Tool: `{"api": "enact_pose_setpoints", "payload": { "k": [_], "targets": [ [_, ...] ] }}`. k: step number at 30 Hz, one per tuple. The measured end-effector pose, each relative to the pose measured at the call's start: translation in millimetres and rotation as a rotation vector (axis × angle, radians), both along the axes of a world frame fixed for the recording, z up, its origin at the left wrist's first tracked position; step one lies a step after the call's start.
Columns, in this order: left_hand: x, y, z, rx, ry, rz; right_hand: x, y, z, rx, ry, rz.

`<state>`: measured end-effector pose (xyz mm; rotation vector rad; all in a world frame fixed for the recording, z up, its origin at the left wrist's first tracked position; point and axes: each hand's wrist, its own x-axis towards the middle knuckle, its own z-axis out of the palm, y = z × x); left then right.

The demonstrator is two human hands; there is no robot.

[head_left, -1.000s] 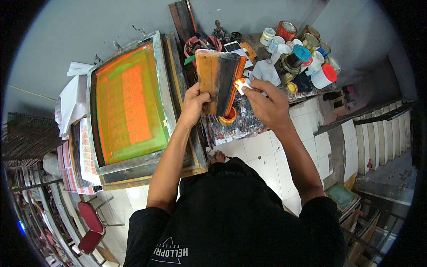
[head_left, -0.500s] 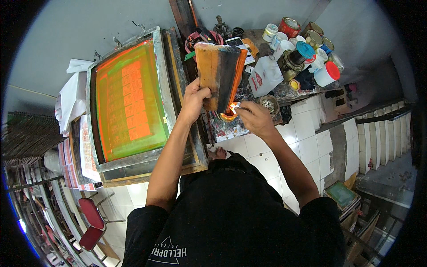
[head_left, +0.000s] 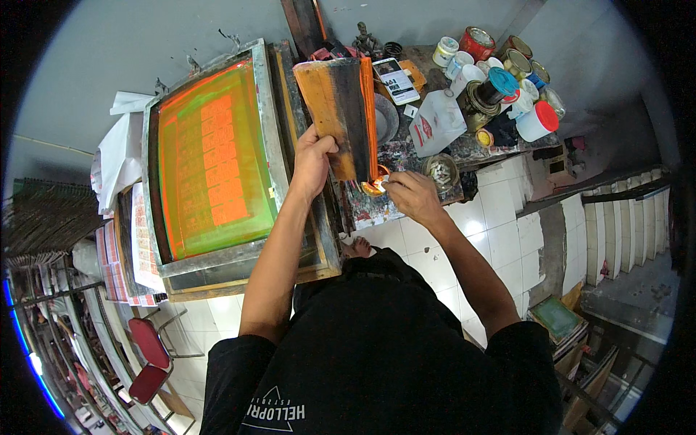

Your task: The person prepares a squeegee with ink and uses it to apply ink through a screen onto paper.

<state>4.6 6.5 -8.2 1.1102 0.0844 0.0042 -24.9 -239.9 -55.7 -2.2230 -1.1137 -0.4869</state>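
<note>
A wide wooden squeegee (head_left: 335,116), stained dark and edged with orange ink, stands raised over the table. My left hand (head_left: 312,165) grips its lower left side, thumb across the wood. Below its lower right corner sits a small container of orange ink (head_left: 371,189). My right hand (head_left: 415,197) pinches a small white piece (head_left: 386,178) at this container, beside the squeegee's lower end; its full shape is hidden by my fingers. To the left lies a screen printing frame (head_left: 210,267), its green mesh (head_left: 250,167) bearing orange ink over rows of printed blocks.
Cans and jars crowd the table's far right, among them a white tub with a red lid (head_left: 537,121). Nearer are a translucent jug (head_left: 437,123), a phone (head_left: 396,81), a grey round dish (head_left: 386,118) and a glass bowl (head_left: 440,172). A red chair (head_left: 149,341) stands lower left.
The squeegee's top has swung left and its inked edge stands more upright, uncovering the grey dish behind it. My right hand stays by the ink container, still pinching the white piece.
</note>
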Motion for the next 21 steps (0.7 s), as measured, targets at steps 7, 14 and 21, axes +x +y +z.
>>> {"api": "enact_pose_setpoints", "payload": {
  "k": [7,14,21],
  "targets": [
    [-4.6,-8.8,5.0,0.126,-0.012,0.021,11.5,-8.6,1.0,-0.132,0.046,0.081],
    [-10.6,-15.5,5.7,0.199,-0.044,-0.005,27.0,-10.8,13.3,-0.311,0.158,0.238],
    [-14.7,-17.6,16.4,0.204,-0.027,-0.05,30.2,-16.5,20.0,-0.278,0.245,0.332]
  ]
}}
